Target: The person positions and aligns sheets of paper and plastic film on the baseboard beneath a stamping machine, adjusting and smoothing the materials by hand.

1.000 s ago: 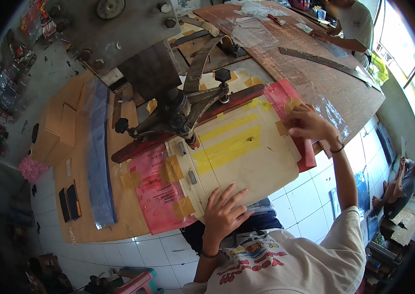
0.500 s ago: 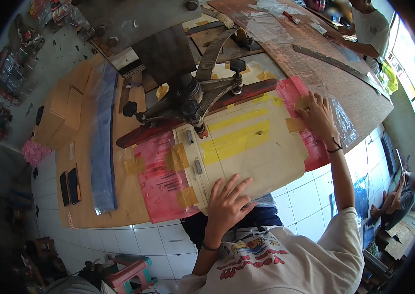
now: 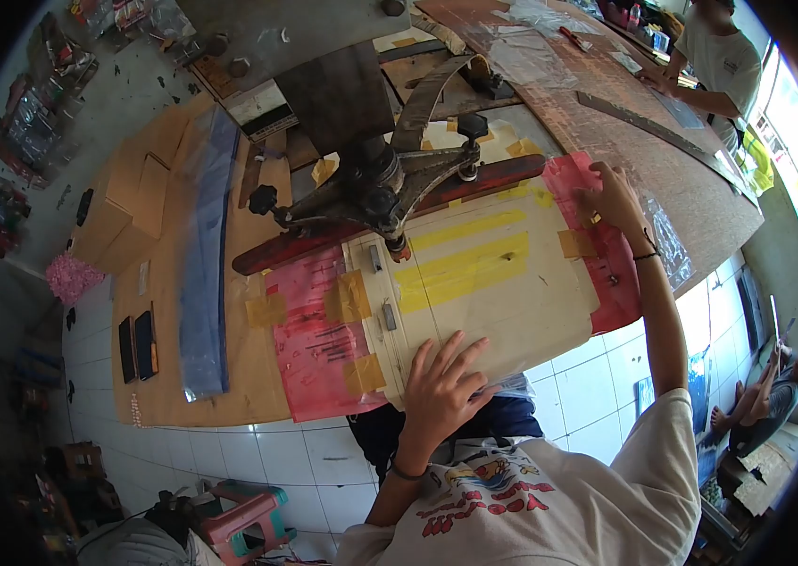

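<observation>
A cream board with yellow tape strips lies in front of me, over a red sheet that shows at both ends. Brown tape pieces stick along its edges. My left hand rests on the board's near edge, fingers spread. At the red sheet's right end, my right hand touches the surface with bent fingers, thumb apart from them; its palm side is hidden. Over the board's far edge stands a metal press head with black knobs and a long dark red bar.
Left of the board lie a blue plastic-wrapped strip, a cardboard piece and two dark phone-like objects. A long metal ruler lies on the right-hand table. One person works there; another sits at right.
My right hand's fingers have bent more and drawn in over the brown tape at the sheet's right end. My left hand stays on the board. The view has shifted slightly.
</observation>
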A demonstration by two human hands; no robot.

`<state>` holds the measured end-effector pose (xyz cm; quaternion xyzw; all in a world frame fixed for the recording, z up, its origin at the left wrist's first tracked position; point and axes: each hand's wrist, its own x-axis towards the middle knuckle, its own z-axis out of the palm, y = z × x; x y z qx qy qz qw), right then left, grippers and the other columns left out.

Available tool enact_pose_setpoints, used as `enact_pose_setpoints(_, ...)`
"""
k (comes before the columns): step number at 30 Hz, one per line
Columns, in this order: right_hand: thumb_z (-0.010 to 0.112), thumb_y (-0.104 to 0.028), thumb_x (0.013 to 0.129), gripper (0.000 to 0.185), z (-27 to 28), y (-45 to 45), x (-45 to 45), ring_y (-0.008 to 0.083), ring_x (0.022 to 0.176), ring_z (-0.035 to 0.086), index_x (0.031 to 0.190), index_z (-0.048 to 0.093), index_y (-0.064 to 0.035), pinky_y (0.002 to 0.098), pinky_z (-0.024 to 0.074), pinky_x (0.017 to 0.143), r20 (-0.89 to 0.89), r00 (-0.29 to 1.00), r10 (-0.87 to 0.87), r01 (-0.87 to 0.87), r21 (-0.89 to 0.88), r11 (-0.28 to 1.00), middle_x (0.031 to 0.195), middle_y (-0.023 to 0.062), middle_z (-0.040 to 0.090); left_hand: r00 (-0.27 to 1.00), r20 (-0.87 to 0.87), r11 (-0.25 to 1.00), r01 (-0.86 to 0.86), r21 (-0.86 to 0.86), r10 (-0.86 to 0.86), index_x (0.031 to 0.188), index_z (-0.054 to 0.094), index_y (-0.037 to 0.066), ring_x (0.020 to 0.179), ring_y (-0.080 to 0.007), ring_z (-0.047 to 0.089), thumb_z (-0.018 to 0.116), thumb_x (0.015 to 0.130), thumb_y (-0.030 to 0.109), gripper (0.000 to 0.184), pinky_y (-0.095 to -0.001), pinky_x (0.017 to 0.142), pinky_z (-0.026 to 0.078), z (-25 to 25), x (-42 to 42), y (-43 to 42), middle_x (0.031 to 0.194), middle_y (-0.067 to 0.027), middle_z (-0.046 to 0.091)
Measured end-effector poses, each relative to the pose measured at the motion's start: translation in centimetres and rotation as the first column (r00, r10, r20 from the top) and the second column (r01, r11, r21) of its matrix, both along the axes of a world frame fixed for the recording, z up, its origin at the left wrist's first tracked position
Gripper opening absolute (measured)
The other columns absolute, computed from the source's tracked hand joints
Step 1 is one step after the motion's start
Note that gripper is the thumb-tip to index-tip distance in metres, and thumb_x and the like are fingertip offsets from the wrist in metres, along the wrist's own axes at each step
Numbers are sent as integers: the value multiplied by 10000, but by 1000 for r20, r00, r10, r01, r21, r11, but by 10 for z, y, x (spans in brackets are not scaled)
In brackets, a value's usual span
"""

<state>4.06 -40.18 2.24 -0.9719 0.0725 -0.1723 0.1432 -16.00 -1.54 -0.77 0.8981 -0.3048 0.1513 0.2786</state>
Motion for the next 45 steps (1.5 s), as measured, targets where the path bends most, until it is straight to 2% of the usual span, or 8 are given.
enact_pose_setpoints(3, 801, -371, 823, 582, 4, 5, 9, 379, 1100, 677, 1222, 646, 24, 457, 540, 930, -17, 998, -58, 58, -9, 998, 1150, 250, 693, 1000, -4, 1000, -3, 3, 3, 713, 664, 147, 1337, -277, 548, 835, 787, 390, 306, -574, 1093, 375, -1, -1, -1, 1369, 24, 648)
enact_pose_setpoints(6, 813, -379, 809, 638, 11, -5, 18, 380, 1158, 650, 1264, 625, 27, 461, 532, 959, -209, 977, 34, 1, 161, 987, 1228, 247, 665, 1000, 0, 1000, -9, -2, 9, 707, 663, 147, 1339, -278, 545, 833, 789, 395, 311, -575, 1092, 375, -1, 0, -2, 1371, 23, 646)
enact_pose_setpoints(15, 793, -395, 838, 550, 6, -1, 10, 329, 1129, 658, 1263, 654, -74, 424, 533, 948, -108, 994, 5, 4, 79, 997, 1218, 175, 663, 1000, -19, 1000, -7, 1, 7, 702, 664, 145, 1347, -275, 538, 830, 790, 404, 320, -563, 1104, 367, 0, 0, -2, 1381, 20, 641)
enact_pose_setpoints(21, 782, -395, 854, 455, 17, 12, 6, 314, 1170, 626, 1224, 674, -152, 416, 510, 952, -167, 985, -50, 67, 99, 993, 1184, 132, 658, 993, -80, 996, 83, -43, -86, 690, 636, 147, 1343, -278, 553, 834, 798, 410, 346, -561, 1129, 344, 17, -4, 10, 1363, -8, 655)
enact_pose_setpoints(28, 735, -426, 895, 457, -20, -11, 15, 343, 1368, 431, 1256, 626, -169, 535, 306, 1121, 15, 999, 34, -33, -81, 996, 1427, 108, 509, 991, -130, 996, -33, -88, 22, 660, 596, 129, 1386, -311, 522, 863, 739, 478, 447, -582, 1145, 324, 42, -13, 64, 1405, -69, 635)
enact_pose_setpoints(33, 617, -417, 977, 465, -18, 2, 20, 333, 1381, 428, 1359, 588, -155, 514, 309, 1125, 17, 998, 55, -52, -132, 990, 1457, 110, 498, 963, -231, 990, -143, 12, 141, 661, 597, 112, 1418, -346, 483, 832, 739, 539, 493, -567, 1187, 291, 29, -9, 96, 1508, -107, 554)
enact_pose_setpoints(37, 581, -394, 1000, 501, -19, -2, 22, 321, 1392, 426, 1441, 546, -159, 498, 310, 1129, 9, 996, 84, -81, -183, 980, 1485, 97, 493, 970, -182, 985, -147, 93, 162, 641, 591, 107, 1437, -343, 460, 802, 758, 574, 525, -561, 1193, 285, 18, -10, 94, 1540, -110, 520)
enact_pose_setpoints(45, 586, -396, 994, 521, -22, 0, 23, 318, 1391, 436, 1448, 546, -142, 485, 308, 1135, 11, 999, 41, -38, -171, 985, 1494, 71, 503, 946, -307, 993, -118, -21, 106, 678, 625, 67, 1406, -364, 486, 827, 769, 495, 482, -543, 1136, 351, 36, 1, 108, 1522, -121, 530)
